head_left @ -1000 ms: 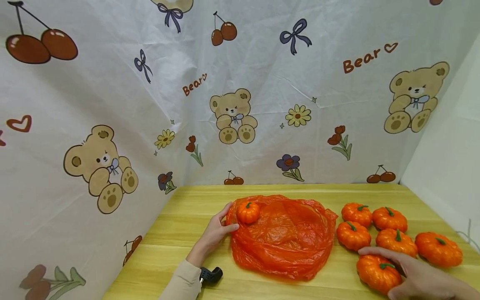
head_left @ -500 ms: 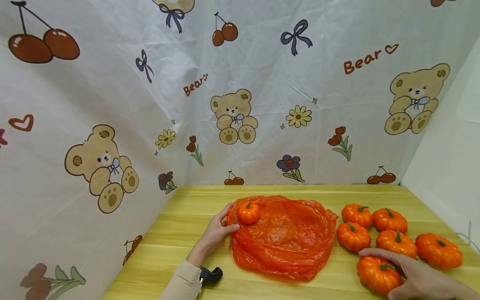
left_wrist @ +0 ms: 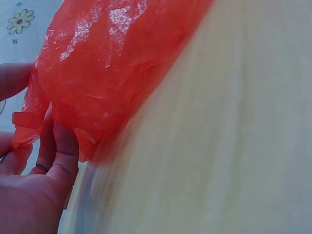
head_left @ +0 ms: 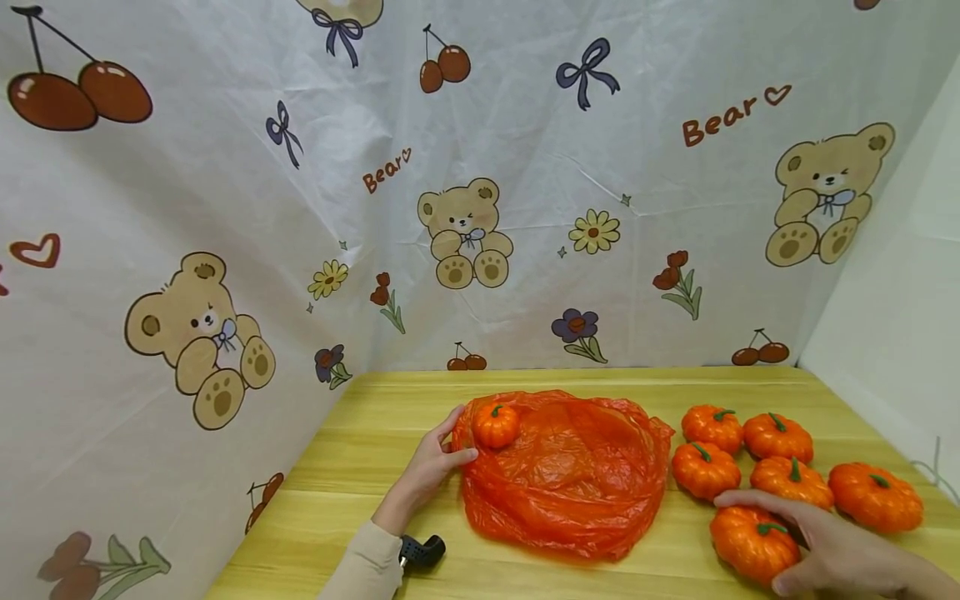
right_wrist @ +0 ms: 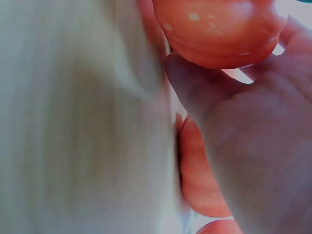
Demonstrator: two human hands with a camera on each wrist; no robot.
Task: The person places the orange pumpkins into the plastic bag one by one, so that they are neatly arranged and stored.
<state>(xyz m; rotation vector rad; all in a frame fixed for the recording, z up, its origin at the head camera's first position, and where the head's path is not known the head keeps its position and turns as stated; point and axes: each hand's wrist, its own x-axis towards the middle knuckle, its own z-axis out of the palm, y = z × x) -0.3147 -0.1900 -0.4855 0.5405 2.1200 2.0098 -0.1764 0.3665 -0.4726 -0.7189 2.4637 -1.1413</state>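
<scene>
A crumpled red plastic bag (head_left: 570,500) lies with its mouth spread wide on the table, and one small orange pumpkin (head_left: 497,426) sits inside at its left edge. My left hand (head_left: 432,458) holds the bag's left rim; in the left wrist view its fingers (left_wrist: 63,151) curl at the thin plastic. At the front right, my right hand (head_left: 817,542) grips a pumpkin (head_left: 750,542) with a green stem, fingers over its far side and thumb at its near side. The right wrist view shows this pumpkin (right_wrist: 219,31) between thumb and fingers.
Several more orange pumpkins stand in a group behind my right hand, among them one at the far right (head_left: 876,497). A black object (head_left: 423,551) lies by my left wrist. A printed curtain (head_left: 525,167) hangs behind the wooden table (head_left: 360,467).
</scene>
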